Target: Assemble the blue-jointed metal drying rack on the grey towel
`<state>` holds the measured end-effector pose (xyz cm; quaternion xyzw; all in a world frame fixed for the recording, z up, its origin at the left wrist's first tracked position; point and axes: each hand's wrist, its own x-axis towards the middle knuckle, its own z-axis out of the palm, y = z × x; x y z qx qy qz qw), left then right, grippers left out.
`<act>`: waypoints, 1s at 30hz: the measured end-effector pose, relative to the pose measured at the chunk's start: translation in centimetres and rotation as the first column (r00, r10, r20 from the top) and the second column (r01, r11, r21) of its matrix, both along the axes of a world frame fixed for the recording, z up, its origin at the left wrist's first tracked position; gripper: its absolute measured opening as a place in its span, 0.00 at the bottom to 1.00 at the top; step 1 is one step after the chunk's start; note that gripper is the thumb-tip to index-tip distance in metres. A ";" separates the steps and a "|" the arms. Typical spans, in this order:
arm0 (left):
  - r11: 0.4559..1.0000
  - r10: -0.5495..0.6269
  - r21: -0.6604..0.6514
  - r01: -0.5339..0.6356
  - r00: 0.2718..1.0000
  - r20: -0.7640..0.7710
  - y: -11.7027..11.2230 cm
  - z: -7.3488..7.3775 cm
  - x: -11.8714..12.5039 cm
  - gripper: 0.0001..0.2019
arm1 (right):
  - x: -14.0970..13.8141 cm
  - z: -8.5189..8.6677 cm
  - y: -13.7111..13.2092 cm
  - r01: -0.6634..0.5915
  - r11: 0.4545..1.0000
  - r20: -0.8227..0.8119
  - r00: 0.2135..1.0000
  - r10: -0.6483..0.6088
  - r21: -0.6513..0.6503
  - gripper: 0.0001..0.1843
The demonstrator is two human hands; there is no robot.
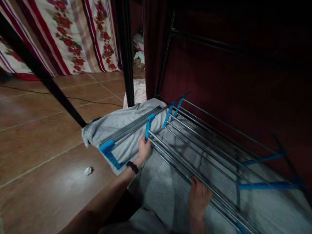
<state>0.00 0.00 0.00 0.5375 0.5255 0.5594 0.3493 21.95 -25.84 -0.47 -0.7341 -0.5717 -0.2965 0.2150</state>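
Note:
A metal rack [195,143] of silvery rods with blue plastic end brackets lies slanting across grey cloth. My left hand [144,149], with a black band on its wrist, is closed on the rack's near left end, at the foot of a blue bracket [149,125]. Farther along the near rods, my right hand [200,196] curls its fingers around them; its fingertips are partly hidden behind the rods. Left of my left hand is a bundle of grey rods [131,126] with a blue corner piece [107,147] at its end.
Grey cloth [161,182] spreads beneath the rack. Two dark posts [124,52] rise at the left, and a dark red panel [207,81] stands behind. On the tiled floor [48,143] lie a crumpled white scrap [88,171] and a thin cable [95,102]. A floral curtain [68,35] hangs behind.

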 end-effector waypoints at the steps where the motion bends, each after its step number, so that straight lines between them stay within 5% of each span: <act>1: 1.000 0.003 -0.007 -0.003 1.000 0.003 0.0 0.0 0.0 0.08 | -0.1 0.0 0.1 0.002 1.000 -0.014 1.000 -0.001 0.008 0.14; 15: 1.000 -0.020 -0.018 0.021 0.999 0.045 0.3 0.5 -0.5 0.07 | -0.8 0.1 0.1 -0.035 0.999 -0.128 0.991 0.035 -0.001 0.11; 23: 0.997 -0.068 -0.041 0.068 0.998 -0.002 2.0 -0.5 -0.9 0.06 | -1.2 0.5 -0.3 -0.089 0.991 -0.161 0.982 0.103 0.095 0.24; 30: 0.995 -0.094 -0.048 0.092 0.994 -0.048 1.5 0.6 -0.8 0.03 | -1.1 0.7 -0.3 -0.109 0.986 -0.217 0.967 0.134 0.124 0.24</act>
